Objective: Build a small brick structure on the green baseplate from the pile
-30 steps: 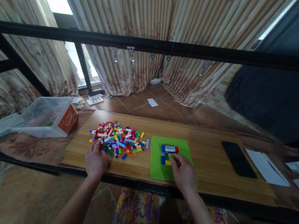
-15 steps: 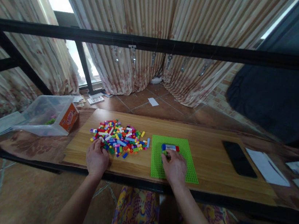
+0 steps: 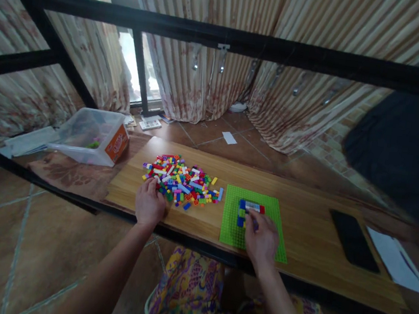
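My left hand (image 3: 150, 203) rests at the near left edge of a pile of loose toy bricks (image 3: 186, 185), its fingers slightly bent and touching the bricks. Over a green studded baseplate (image 3: 228, 231) is my right hand (image 3: 263, 239), thumb and fingers drawn together at a small build. This build has blue bricks (image 3: 240, 220) down its left side, a green brick (image 3: 242, 213) among them, and a whitish brick (image 3: 252, 206) and a red brick (image 3: 262, 209) along the back. What sits between my right fingertips is hidden.
A clear plastic box (image 3: 88, 136) with an orange label stands left of the wooden board (image 3: 192, 227). To the right lie a black phone (image 3: 355, 240) and white papers (image 3: 399, 259). A black metal bar (image 3: 225, 35) crosses beyond the board.
The view has turned, shifting everything rightward. My right hand has drawn back toward the right, so more of the blue and green bricks show. My left hand stays at the pile's edge.
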Available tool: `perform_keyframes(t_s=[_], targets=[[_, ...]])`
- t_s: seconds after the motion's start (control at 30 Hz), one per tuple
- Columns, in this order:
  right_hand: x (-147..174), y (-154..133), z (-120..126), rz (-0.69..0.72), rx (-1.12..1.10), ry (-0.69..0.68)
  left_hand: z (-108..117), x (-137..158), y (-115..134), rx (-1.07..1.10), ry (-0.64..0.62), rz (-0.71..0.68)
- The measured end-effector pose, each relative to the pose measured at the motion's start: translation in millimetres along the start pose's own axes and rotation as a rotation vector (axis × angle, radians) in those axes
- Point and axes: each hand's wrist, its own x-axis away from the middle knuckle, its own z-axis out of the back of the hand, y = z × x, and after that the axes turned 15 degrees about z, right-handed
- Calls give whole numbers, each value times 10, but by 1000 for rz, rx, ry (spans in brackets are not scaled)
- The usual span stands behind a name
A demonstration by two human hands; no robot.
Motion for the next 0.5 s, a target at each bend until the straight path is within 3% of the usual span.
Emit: perform_keyframes(t_s=[0.2, 0.5], targets=[[-2, 43, 6, 90, -98, -5, -18, 8, -6, 16, -33, 38], [39, 95, -88, 139, -49, -21, -10, 23, 9, 32, -43, 42]])
